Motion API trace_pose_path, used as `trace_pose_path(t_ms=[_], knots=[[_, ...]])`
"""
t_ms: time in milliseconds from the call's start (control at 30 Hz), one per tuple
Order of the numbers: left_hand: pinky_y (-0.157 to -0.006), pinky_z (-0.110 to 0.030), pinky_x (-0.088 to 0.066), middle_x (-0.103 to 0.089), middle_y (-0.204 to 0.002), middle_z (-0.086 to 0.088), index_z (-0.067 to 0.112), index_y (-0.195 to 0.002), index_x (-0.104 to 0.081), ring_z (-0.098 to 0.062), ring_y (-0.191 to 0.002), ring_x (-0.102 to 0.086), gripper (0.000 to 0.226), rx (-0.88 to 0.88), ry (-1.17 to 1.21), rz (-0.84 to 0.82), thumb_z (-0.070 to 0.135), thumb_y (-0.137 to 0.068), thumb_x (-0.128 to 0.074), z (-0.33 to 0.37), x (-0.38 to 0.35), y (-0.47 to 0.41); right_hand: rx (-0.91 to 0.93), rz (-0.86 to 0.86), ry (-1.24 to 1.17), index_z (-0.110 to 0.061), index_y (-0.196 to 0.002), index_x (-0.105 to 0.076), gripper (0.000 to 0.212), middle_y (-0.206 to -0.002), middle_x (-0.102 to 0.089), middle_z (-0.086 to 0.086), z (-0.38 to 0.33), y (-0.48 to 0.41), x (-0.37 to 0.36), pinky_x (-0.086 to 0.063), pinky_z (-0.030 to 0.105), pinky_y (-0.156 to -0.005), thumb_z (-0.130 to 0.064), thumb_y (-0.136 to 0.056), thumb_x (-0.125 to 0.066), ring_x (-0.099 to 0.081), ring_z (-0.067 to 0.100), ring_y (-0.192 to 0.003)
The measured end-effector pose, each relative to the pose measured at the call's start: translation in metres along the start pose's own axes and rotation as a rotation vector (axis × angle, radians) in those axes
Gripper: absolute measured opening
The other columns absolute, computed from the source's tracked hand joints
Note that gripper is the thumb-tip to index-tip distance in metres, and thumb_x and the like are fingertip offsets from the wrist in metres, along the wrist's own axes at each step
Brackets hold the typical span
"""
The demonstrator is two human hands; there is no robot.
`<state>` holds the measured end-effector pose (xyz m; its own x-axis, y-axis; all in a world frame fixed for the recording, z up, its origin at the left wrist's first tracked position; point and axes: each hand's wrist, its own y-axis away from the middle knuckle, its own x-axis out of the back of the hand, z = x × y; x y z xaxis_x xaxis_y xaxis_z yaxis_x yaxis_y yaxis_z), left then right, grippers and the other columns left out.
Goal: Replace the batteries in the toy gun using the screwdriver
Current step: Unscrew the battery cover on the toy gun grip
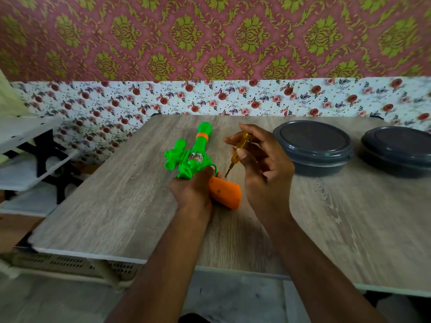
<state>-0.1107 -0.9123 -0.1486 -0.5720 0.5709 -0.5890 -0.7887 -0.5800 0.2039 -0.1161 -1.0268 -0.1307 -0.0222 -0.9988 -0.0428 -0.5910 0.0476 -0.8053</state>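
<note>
Bright green plastic toy gun with orange grip and orange band near the muzzle (193,157) is lying on its side, barrel pointing away toward the wall, flared green muzzle at the far end, scope-like green piece sitting on its left side. Clear window with a sticker is showing mid-body. Orange grip is angling toward the near right, small dark holes showing on it. Yellow translucent-handled screwdriver with thin metal shaft (236,153) is tilting, tip pointing down-left, hovering just beside the grip's top.
</note>
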Motion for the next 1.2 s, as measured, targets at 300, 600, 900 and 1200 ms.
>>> trace_pose_path(t_ms=[300,600,900,1200], knots=[[-0.065,-0.048,-0.063,-0.067,-0.080,-0.019,0.002,-0.090,-0.064,-0.025,-0.056,-0.065,0.017,0.047,0.053,0.077,-0.010,-0.080,-0.070,0.006,-0.001,-0.004,0.106,-0.333,0.419,-0.006,-0.113,-0.071,0.046,-0.108,-0.074,0.007,0.029,-0.022,0.008,-0.061,0.034,-0.084,0.023,-0.082,-0.054,-0.072,0.016,-0.101],[-0.080,-0.070,-0.053,-0.062,-0.078,-0.017,0.008,-0.077,-0.062,-0.032,-0.074,-0.061,0.018,0.032,0.063,0.145,-0.007,-0.076,-0.072,0.006,-0.001,-0.007,0.120,-0.588,0.629,0.002,-0.087,-0.078,0.038,-0.087,-0.077,0.018,0.084,-0.041,0.008,-0.062,0.037,-0.071,0.013,-0.060,-0.054,-0.074,0.031,-0.076],[-0.053,-0.042,-0.062,-0.064,-0.079,-0.019,-0.001,-0.091,-0.061,-0.028,-0.060,-0.063,0.014,0.059,0.115,0.106,-0.009,-0.082,-0.069,0.005,-0.001,-0.010,-0.006,-0.681,0.652,0.000,-0.088,-0.079,0.033,-0.091,-0.077,0.018,0.101,-0.043,0.007,-0.057,0.033,-0.080,0.013,-0.065,-0.058,-0.075,0.031,-0.079],[-0.066,-0.050,-0.060,-0.065,-0.075,-0.014,0.006,-0.086,-0.063,-0.024,-0.054,-0.064,0.016,0.056,0.113,0.059,-0.009,-0.083,-0.068,0.003,0.001,-0.010,-0.073,-0.582,0.708,-0.004,-0.109,-0.077,0.047,-0.119,-0.074,0.017,0.091,-0.038,0.007,-0.048,0.033,-0.103,0.019,-0.071,-0.063,-0.069,0.032,-0.112]])
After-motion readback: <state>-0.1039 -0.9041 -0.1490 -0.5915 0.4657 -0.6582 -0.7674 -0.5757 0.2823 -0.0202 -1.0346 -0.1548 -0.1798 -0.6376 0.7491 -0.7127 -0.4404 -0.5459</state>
